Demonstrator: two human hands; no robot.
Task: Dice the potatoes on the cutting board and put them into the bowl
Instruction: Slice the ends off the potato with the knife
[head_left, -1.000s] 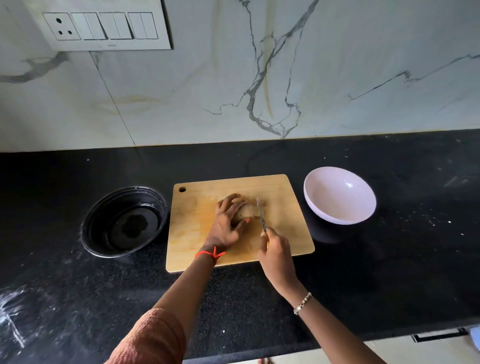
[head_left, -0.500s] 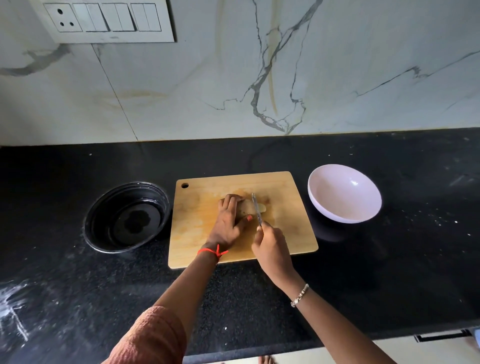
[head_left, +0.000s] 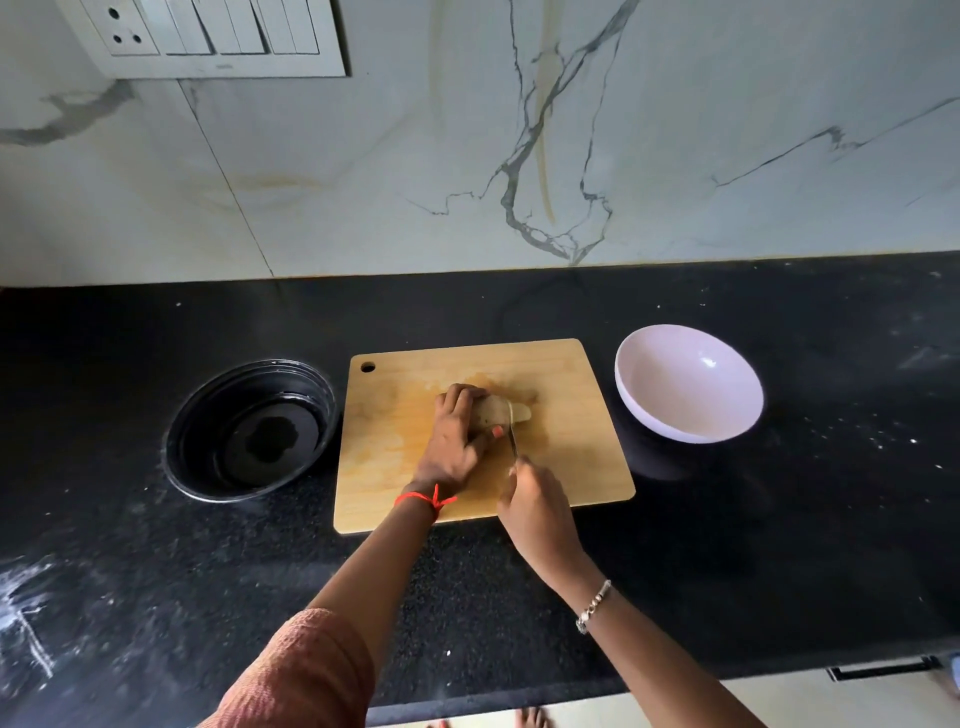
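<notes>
Potato (head_left: 503, 413) lay near the middle of the wooden cutting board (head_left: 576, 447), pale, peeled. Left hand (head_left: 453, 441) sat on its left side, fingers curled over the top and thumb tip against the near edge, holding it down. Right hand (head_left: 537, 506) was closed around the knife (head_left: 513, 435) handle; the handle itself was hidden in the fist. The thin blade pointed away from the person and sat on the potato toward its right end. Could not tell how deep the cut went.

White bowl (head_left: 688, 384) stood just right of the board on the black counter (head_left: 779, 545), nothing visible inside. Black round container (head_left: 249, 431) stood just left of the board, with a dark wet-looking patch at the bottom.

Red thread (head_left: 426, 500) was tied on the left wrist, beaded bracelet (head_left: 592, 608) on the right wrist, orange-brown sleeve (head_left: 301, 670) on the left arm. Marble wall tile behind the counter, switch panel (head_left: 218, 36) at top left. White specks were scattered on the counter.
</notes>
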